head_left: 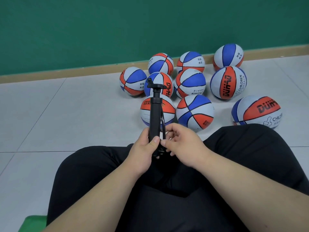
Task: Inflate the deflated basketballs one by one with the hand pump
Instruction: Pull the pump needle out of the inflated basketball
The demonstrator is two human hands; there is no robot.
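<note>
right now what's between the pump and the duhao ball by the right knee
Head view: the orange-topped basketball behind the pump, then the blue-crossed basketball, then bare floor before the DUHAO ball.

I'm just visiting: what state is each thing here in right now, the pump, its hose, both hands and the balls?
hand pump, upright, held in the air, not joined to any ball.
hose, looped beside the pump's barrel.
left hand, grips the pump's lower barrel.
right hand, pinches the hose near the pump's base.
basketballs, ten lying on the floor, untouched; how full, cannot tell.
</note>
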